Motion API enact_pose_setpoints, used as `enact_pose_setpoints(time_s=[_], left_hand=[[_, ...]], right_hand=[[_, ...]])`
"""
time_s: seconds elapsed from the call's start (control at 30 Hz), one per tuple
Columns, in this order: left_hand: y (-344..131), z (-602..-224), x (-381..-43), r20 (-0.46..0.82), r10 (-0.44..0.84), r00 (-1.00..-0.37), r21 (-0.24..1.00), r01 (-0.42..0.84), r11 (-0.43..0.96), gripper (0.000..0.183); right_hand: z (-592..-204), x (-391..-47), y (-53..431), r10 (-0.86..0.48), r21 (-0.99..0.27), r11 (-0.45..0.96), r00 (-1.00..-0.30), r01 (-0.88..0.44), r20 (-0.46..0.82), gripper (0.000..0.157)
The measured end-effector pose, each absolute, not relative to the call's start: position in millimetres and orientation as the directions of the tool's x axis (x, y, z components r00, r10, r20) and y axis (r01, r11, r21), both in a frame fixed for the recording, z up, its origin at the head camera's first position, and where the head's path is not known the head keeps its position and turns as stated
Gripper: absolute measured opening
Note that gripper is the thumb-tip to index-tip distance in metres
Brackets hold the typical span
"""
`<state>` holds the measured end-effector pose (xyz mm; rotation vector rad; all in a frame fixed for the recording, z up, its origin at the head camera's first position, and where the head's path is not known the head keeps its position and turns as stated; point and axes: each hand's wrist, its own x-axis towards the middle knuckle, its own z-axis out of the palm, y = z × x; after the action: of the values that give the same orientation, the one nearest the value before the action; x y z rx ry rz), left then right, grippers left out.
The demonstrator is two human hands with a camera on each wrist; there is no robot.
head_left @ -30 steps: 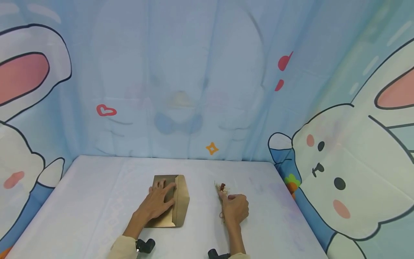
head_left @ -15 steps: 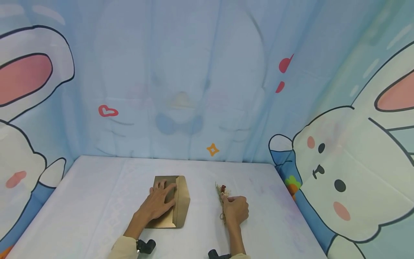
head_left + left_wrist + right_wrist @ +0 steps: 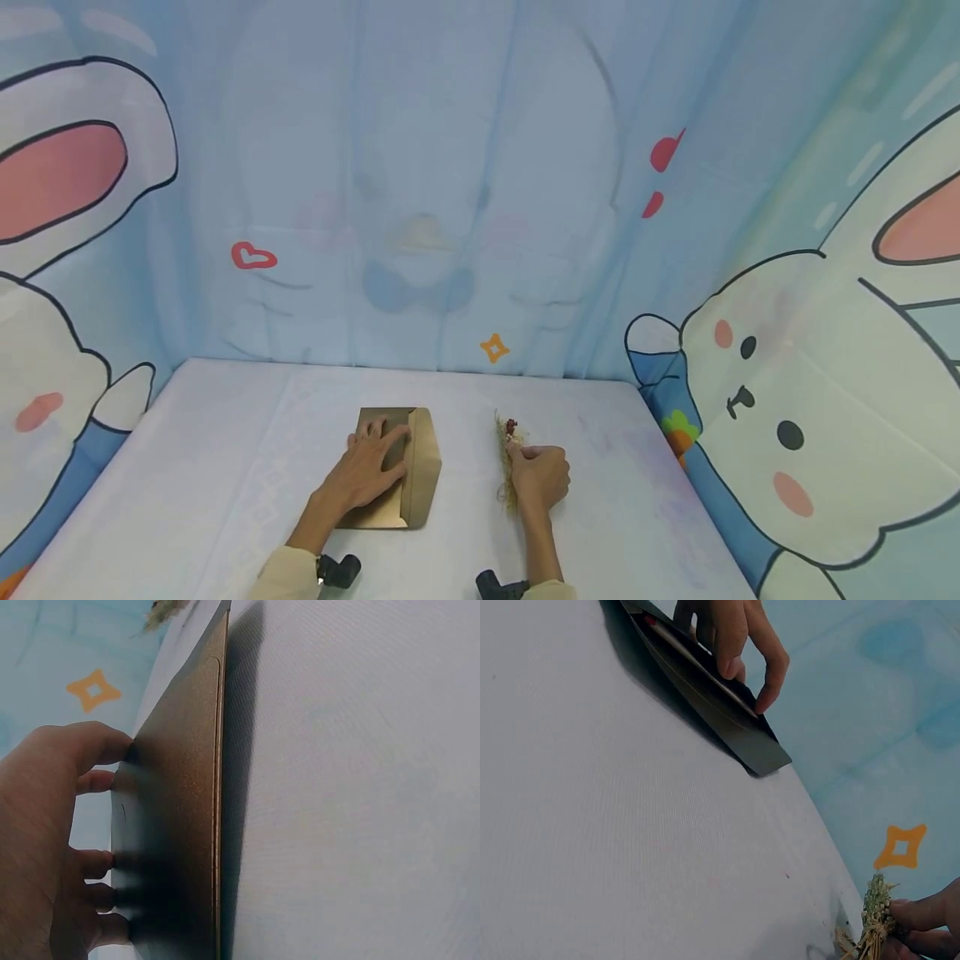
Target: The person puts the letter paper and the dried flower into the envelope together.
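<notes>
A gold envelope lies on the white-covered table with its flap side to the right. My left hand rests on it, fingers spread and tips pressing its face; the left wrist view shows these fingertips touching the envelope. To the right, my right hand pinches a small bunch of dried flowers between thumb and fingers, the dark red bloom toward the far side. In the right wrist view the envelope gapes along one side, a pale edge and a small red bit showing within.
The table carries a white cloth. Behind it hangs a blue curtain printed with cartoon rabbits, reaching the back edge. Each wrist wears a black device, such as the left wrist camera.
My right hand has shifted slightly left with the dried flowers, and the bunch has turned a little in its grip. The left hand stays on the envelope.
</notes>
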<state>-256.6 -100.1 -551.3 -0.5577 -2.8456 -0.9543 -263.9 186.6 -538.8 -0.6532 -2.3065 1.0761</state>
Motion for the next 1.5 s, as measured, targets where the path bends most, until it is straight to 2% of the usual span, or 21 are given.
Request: enact_pose_setpoints(time_s=[0.27, 0.73, 1.3, 1.5], left_hand=[[-100, -554, -259, 0.19, 0.306, -0.933, 0.564, 0.358, 0.744, 0.057], [-100, -552, -257, 0.203, 0.302, -0.931, 0.555, 0.364, 0.748, 0.054], [-100, -554, -260, 0.199, 0.298, -0.934, 0.544, 0.358, 0.759, 0.056], [-100, -553, -260, 0.203, 0.3, -0.932, 0.551, 0.362, 0.752, 0.056]], right_hand=[[-532, -270, 161, 0.568, -0.82, 0.558, -0.777, 0.123, 0.27, 0.02], [-530, -279, 124, 0.489, -0.845, 0.532, -0.836, 0.059, 0.25, 0.021], [-536, -281, 94, 0.42, -0.836, 0.547, -0.878, 0.044, 0.229, 0.021], [-541, -279, 84, 0.388, -0.829, 0.559, -0.883, -0.002, 0.264, 0.02]])
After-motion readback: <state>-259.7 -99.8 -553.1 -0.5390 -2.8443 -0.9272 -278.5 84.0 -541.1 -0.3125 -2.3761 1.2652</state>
